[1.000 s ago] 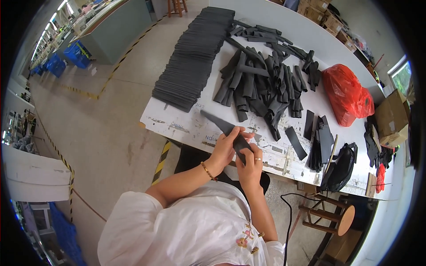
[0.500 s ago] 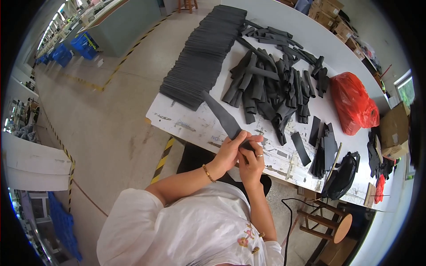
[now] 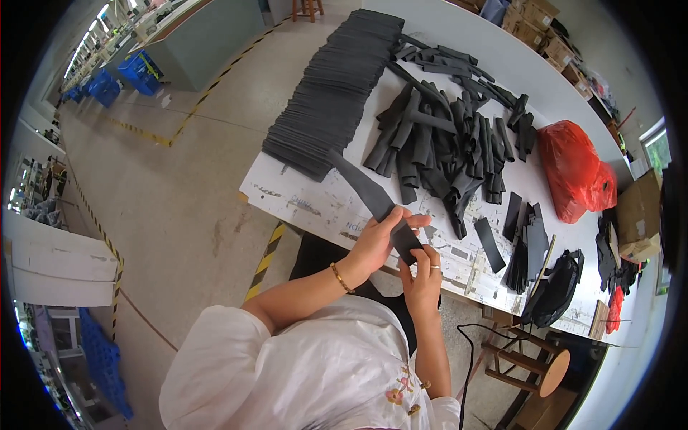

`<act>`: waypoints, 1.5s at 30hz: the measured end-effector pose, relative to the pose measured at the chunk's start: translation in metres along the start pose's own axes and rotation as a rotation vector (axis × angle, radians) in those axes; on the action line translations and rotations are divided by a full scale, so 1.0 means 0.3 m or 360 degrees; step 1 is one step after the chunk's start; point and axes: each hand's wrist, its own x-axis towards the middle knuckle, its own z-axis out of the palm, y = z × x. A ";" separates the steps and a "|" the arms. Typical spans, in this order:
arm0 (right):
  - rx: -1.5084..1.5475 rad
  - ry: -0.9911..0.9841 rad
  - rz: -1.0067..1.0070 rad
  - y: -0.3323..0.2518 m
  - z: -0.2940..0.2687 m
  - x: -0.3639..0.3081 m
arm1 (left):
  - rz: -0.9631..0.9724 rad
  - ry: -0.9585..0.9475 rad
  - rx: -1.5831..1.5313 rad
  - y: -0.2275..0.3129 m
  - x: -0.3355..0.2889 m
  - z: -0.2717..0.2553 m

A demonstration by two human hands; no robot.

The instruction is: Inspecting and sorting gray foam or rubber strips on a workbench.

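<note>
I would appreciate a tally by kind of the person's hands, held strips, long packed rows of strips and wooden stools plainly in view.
Hands: 2 (left hand, right hand)
Held black strip: 1
Long packed row of strips: 1
Wooden stools: 2 (near stool, far stool)
Total: 6

a single fisheye view, from the left one of two cameras side by side on the person's head, looks steeply down and forward, upright and unmirrored. it sits close above the white shirt (image 3: 301,373), which fills the lower middle of the frame. the left hand (image 3: 380,240) and right hand (image 3: 423,281) lie just right of centre, near the lens. the tabletop (image 3: 322,197) slants across the right half, taken in from above, with the floor (image 3: 193,215) down the left. the lens reaches wide: to blue bins (image 3: 141,72) far off at upper left, a window (image 3: 658,150) at far right and a wooden stool (image 3: 553,373) at lower right. straight edges bow toward the black rim.
</note>
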 end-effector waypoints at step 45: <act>0.0253 0.0083 -0.0405 -0.035 -0.013 0.128 | 0.0151 -0.0063 -0.0224 -0.015 -0.059 0.038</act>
